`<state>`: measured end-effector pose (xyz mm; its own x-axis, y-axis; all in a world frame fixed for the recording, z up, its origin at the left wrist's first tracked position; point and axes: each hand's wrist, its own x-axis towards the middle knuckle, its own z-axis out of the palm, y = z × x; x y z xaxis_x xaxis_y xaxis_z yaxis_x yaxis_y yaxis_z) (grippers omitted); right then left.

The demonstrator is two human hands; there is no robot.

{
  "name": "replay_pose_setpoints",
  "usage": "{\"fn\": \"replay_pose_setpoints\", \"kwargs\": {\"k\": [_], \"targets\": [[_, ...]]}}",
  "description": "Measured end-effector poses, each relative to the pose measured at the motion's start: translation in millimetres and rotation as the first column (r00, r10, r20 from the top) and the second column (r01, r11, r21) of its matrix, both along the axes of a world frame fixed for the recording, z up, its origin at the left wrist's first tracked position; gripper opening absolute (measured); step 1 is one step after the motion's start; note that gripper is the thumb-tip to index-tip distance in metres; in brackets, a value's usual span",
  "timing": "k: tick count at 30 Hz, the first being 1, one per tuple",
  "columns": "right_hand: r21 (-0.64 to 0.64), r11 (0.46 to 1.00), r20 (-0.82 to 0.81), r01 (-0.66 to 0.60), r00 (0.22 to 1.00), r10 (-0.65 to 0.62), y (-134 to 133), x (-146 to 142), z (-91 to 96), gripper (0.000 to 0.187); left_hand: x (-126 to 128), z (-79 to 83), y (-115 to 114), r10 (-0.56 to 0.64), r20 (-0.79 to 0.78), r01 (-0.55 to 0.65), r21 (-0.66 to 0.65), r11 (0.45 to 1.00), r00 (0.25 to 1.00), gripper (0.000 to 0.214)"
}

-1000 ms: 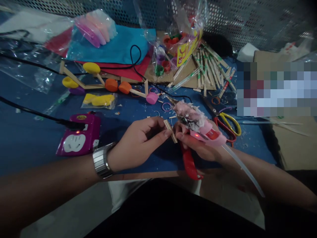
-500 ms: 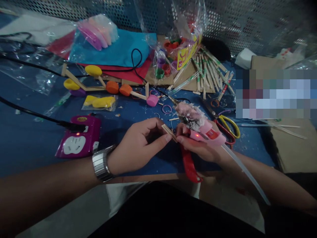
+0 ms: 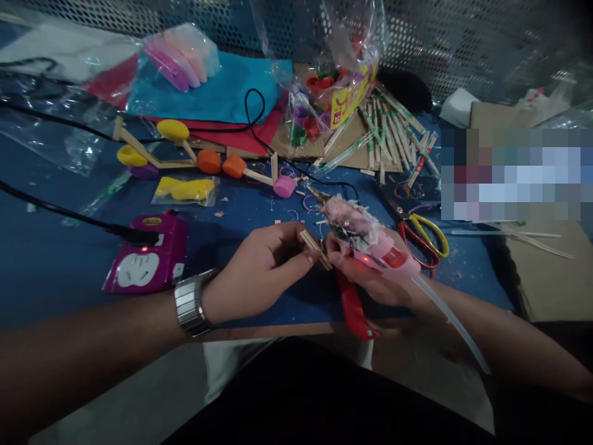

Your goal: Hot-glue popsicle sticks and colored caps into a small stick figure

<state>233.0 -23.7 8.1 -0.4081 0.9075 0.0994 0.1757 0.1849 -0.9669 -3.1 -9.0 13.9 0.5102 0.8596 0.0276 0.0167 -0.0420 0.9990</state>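
Head view: glue gun (image 3: 364, 230), probably hot; a slipping grip could swing its nozzle (image 3: 319, 195) onto the left fingers. Left hand (image 3: 259, 272), left of gun, palm inward, thumb and fingers pinching short wooden sticks (image 3: 309, 240). Right hand (image 3: 370, 276), below gun, curled around it; underside grip hidden, hard to judge.

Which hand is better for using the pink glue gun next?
Probably the right hand: it holds the pink glue gun, while the left hand is busy pinching a short wooden piece.
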Motion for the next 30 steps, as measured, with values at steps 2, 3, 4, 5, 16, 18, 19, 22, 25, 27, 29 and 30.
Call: {"fn": "replay_pose_setpoints", "kwargs": {"k": [2, 3, 4, 5, 16, 18, 19, 22, 25, 27, 29, 30], "targets": [[0.038, 0.999, 0.029, -0.018, 0.999, 0.017, 0.4, 0.4, 0.5, 0.012, 0.3, 0.2, -0.1, -0.015, -0.009, 0.015, 0.009, 1.0, 1.0, 0.014], [0.057, 0.998, 0.037, -0.021, 0.999, 0.019, 0.5, 0.5, 0.7, 0.012, 0.4, 0.2, -0.3, -0.017, -0.016, 0.017, 0.009, 1.0, 1.0, 0.014], [0.054, 0.998, 0.04, -0.016, 0.999, 0.014, 0.5, 0.4, 0.9, 0.013, 0.4, 0.0, -0.4, -0.017, -0.023, 0.017, 0.007, 1.0, 1.0, 0.014], [0.03, 1.0, 0.031, -0.008, 0.999, 0.007, 0.3, 0.3, 0.9, 0.013, 0.3, -0.1, -0.6, -0.016, -0.028, 0.016, 0.004, 1.0, 0.999, 0.013], [-0.156, 0.987, -0.016, 0.043, 0.999, -0.046, -1.3, 4.2, 0.0, 0.019, -1.6, -2.5, -1.6, 0.048, -0.014, -0.047, 0.028, 0.998, 0.999, 0.019], [-0.089, 0.995, 0.001, 0.044, 0.999, -0.045, -0.4, 3.4, 2.1, 0.018, -1.8, -3.2, -2.6, 0.044, -0.036, -0.043, 0.028, 0.999, 0.998, 0.021], [-0.052, 0.998, 0.013, 0.04, 0.999, -0.039, 0.1, 2.7, 3.1, 0.017, -1.8, -3.5, -3.1, 0.041, -0.042, -0.04, 0.028, 0.999, 0.998, 0.021], [0.045, 0.999, 0.056, 0.026, 0.998, -0.029, 1.7, 0.6, 5.5, 0.015, -1.7, -4.7, -4.3, 0.036, -0.045, -0.035, 0.04, 0.999, 0.998, 0.021], [0.102, 0.995, 0.092, 0.02, 0.995, -0.03, 2.3, -0.9, 6.4, 0.015, -1.4, -5.5, -5.0, 0.021, -0.044, -0.019, 0.035, 0.999, 0.999, 0.02], [0.123, 0.992, 0.107, 0.011, 0.994, -0.024, 2.1, -1.4, 6.2, 0.017, -1.3, -5.5, -4.9, 0.002, -0.046, -0.002, 0.011, 1.0, 0.999, 0.017], [0.121, 0.993, 0.12, -0.009, 0.993, -0.006, 1.4, -1.5, 5.2, 0.019, -1.1, -4.7, -4.4, -0.02, -0.036, 0.02, -0.009, 1.0, 0.999, 0.012], [0.117, 0.993, 0.121, -0.016, 0.993, 0.002, 0.9, -1.4, 4.3, 0.018, -1.1, -4.1, -4.1, -0.032, -0.028, 0.031, -0.011, 0.999, 0.999, 0.01]]}}
